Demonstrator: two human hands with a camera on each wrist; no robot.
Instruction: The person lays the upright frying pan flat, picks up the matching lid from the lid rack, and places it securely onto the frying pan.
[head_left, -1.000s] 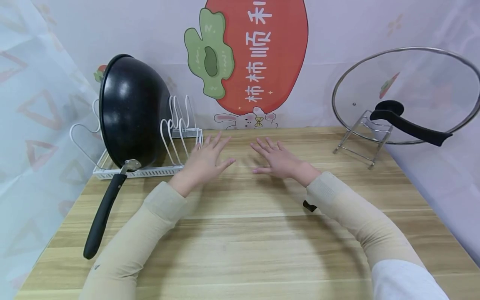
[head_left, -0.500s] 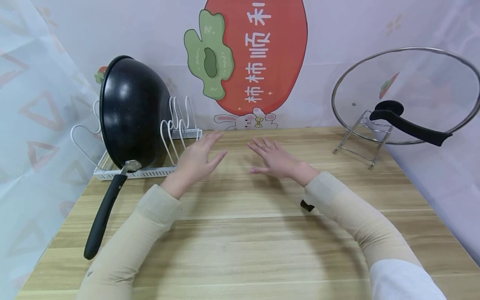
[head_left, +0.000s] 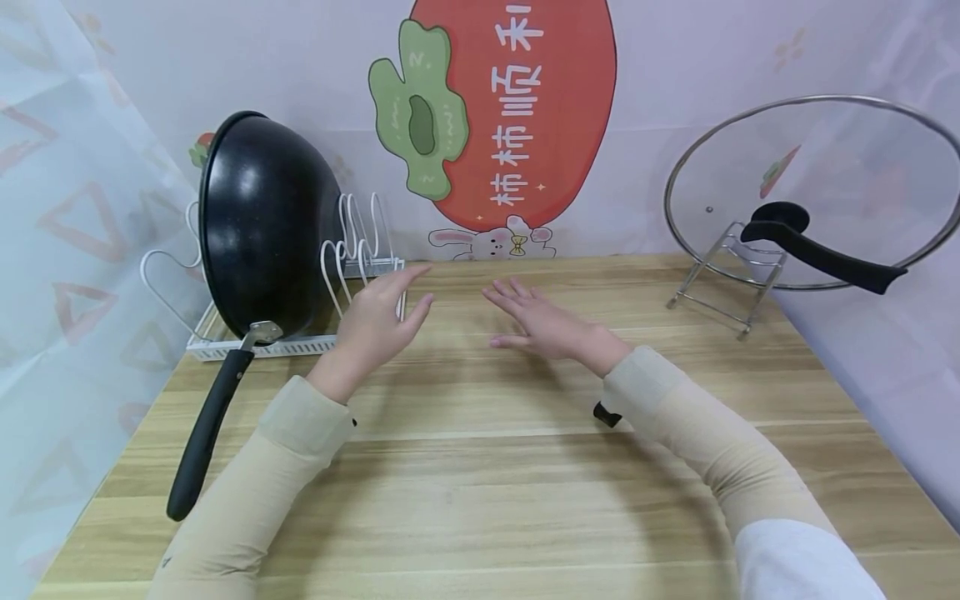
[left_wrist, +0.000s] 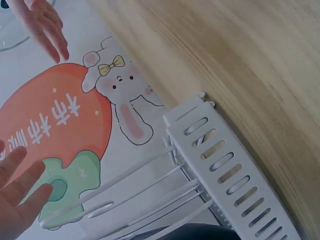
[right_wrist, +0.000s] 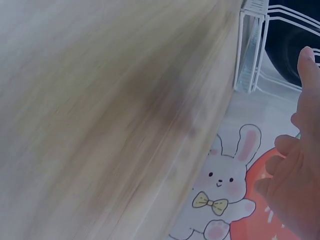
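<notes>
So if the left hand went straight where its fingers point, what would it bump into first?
Probably the printed backdrop, around the bunny: the left hand points that way. But depth is hard to judge, so it might brush the white rack first.

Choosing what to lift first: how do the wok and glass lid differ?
The wok is opaque black; the glass lid is see-through. The wok stands in a white rack; the lid rests on a metal stand. The wok's handle extends from its rim; the lid's handle starts at its centre. Both handles are black.
</notes>
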